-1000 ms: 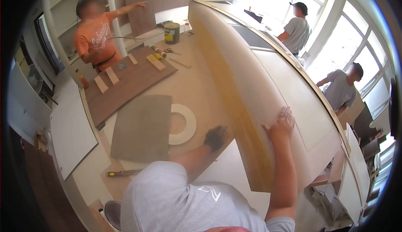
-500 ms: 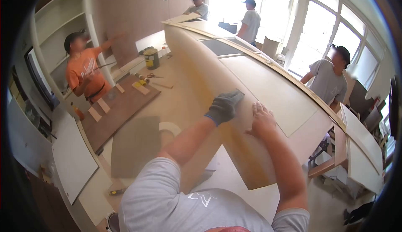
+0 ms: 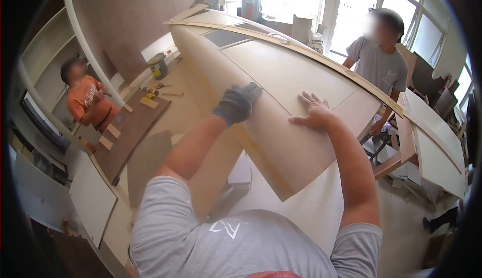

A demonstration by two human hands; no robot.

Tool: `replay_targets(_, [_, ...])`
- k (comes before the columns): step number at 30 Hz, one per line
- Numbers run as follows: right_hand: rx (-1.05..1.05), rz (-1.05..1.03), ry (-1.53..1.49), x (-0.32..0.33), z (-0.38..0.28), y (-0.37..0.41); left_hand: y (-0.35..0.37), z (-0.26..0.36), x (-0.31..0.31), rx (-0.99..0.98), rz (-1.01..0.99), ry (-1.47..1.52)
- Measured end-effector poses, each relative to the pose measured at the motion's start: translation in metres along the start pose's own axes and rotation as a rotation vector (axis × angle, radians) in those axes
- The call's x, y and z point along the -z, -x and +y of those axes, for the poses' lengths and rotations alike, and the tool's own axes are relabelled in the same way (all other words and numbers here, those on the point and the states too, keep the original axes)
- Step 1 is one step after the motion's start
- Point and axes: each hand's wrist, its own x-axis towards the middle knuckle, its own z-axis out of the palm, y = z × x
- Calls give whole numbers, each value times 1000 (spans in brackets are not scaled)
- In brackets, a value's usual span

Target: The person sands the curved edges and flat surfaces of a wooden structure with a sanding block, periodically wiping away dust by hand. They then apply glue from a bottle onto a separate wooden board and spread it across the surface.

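A large pale beige sheet [image 3: 271,142] lies over a long panel and curves down along its near side, ending in a pointed lower corner. My left hand [image 3: 236,105], in a dark grey glove with a blue cuff, presses on the curved part. Its fingers are closed around a small grey thing I cannot make out. My bare right hand [image 3: 314,113] rests flat with fingers spread near the upper edge of the curve. Beyond it, a cream panel face [image 3: 276,70] is bordered by a long wooden strip [image 3: 321,59].
A brown board [image 3: 138,135] with small wood pieces lies on the left, near a can [image 3: 157,67] and scissors [image 3: 161,86]. One person in orange [image 3: 90,102] stands left, another in grey [image 3: 379,67] at right; two more are at the back. A white board [image 3: 93,205] leans at lower left.
The view has shifted, so the scene sits further left. My right hand has moved onto the upper edge with fingers spread wider. The person in orange has lowered an outstretched arm.
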Motion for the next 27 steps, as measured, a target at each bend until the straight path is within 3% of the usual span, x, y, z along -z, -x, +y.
replay_targets(4, [-28, 37, -17, -5, 11, 5, -15, -12, 5, -61, -9, 6])
replay_targets(7, [-27, 37, -2, -1, 9, 4, -1, 12, 5, -166, 54, -169])
replay_targets(10, [-18, 19, 10, -5, 5, 6, -13, 0, 18, -34, -87, -40])
replay_targets(13, [-40, -27, 31, 7, 5, 2, -4, 33, 24, -74, -101, -206])
replay_targets(17, [-41, -25, 9, -1, 6, 4, -22, -10, 4, -51, -80, -124])
replay_targets(18, [-43, -21, 6, 2, 5, 4, -21, 11, 19, -16, -165, -262])
replay_targets(21, [-44, -20, 12, 1, 7, 3, -15, 13, 15, -109, -96, -244])
replay_targets(24, [-45, -35, 13, 4, 5, 3, -30, 11, 14, -31, -245, -417])
replay_targets(27, [-48, -24, 28, 0, 9, -1, -23, 13, 8, -179, -120, -343])
